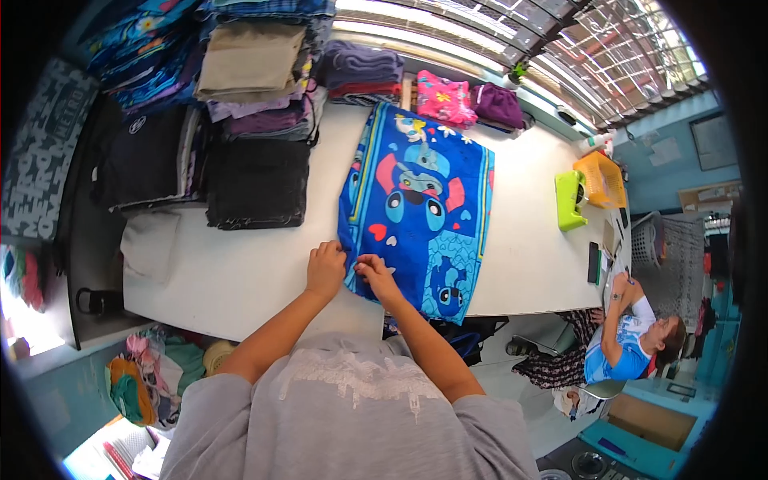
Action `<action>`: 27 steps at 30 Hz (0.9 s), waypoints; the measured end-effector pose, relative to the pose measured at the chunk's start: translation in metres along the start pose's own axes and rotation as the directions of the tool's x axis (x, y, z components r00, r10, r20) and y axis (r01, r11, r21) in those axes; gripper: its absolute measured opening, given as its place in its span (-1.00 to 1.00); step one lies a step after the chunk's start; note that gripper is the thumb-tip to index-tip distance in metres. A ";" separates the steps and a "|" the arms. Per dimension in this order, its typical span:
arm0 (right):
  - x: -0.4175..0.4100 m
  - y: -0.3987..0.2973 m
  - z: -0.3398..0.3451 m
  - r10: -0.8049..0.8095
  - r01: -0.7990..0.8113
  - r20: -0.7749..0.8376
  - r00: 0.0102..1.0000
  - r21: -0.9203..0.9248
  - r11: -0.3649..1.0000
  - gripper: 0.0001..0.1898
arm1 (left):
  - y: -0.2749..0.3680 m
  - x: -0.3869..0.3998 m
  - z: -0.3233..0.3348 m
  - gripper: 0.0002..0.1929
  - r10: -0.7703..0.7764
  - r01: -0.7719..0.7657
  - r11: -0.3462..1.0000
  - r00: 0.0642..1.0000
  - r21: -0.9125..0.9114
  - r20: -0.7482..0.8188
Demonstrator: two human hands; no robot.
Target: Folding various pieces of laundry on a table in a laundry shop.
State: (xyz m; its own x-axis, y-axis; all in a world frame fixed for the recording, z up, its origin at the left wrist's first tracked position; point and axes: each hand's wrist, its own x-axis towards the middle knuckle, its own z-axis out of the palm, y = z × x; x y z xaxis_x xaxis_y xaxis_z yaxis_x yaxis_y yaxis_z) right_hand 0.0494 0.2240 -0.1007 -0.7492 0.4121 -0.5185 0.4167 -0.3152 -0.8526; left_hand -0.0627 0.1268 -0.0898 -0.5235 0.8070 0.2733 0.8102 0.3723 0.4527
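A folded blue printed cloth [420, 240] with cartoon characters, hearts and a light-blue border lies lengthwise on the white table [528, 252]. Its near end hangs slightly over the front edge. My left hand [326, 269] is at the cloth's left edge, low down, with curled fingers gripping the fabric there. Just to the right, my right hand [377, 277] is over the same lower left corner. Its thumb and fingertips are brought close together; whether fabric is between them cannot be made out.
Tall stacks of folded clothes, including beige trousers [252, 57] and black garments [258, 186], stand at the left. Folded pink cloth [445, 99] and purple cloth [498, 105] lie at the back. A green tape dispenser [570, 201] and an orange basket [600, 180] stand right, near a seated person [618, 348].
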 end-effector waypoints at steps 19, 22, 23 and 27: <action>0.000 -0.006 0.005 -0.056 0.059 -0.054 0.997 0.039 0.998 -0.78 | -0.013 -0.071 -0.057 -0.87 -0.172 0.174 0.984 0.983 -0.047 0.058; -0.002 -0.006 0.007 -0.121 0.118 -0.044 0.992 -0.063 0.991 -0.71 | -0.026 -0.089 -0.052 -0.87 -0.302 0.308 0.950 0.949 -0.057 0.093; -0.006 -0.006 0.010 -0.192 0.186 -0.018 0.981 -0.178 0.966 -0.67 | -0.024 -0.086 -0.058 -0.87 -0.278 0.285 0.954 0.957 -0.098 0.081; -0.033 -0.024 0.017 -0.595 0.485 0.160 0.787 -0.757 0.438 -0.66 | -0.009 -0.052 -0.070 -0.85 -0.161 0.175 0.916 0.985 -0.361 0.068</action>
State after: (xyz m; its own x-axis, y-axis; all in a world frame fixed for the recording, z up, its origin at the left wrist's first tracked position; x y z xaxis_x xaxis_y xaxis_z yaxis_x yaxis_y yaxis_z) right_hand 0.0551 0.2035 -0.0625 -0.9204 0.3752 0.1095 0.2089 0.7091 -0.6735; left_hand -0.0607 0.0496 -0.0488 -0.6277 0.7660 0.1383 0.5558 0.3167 0.7686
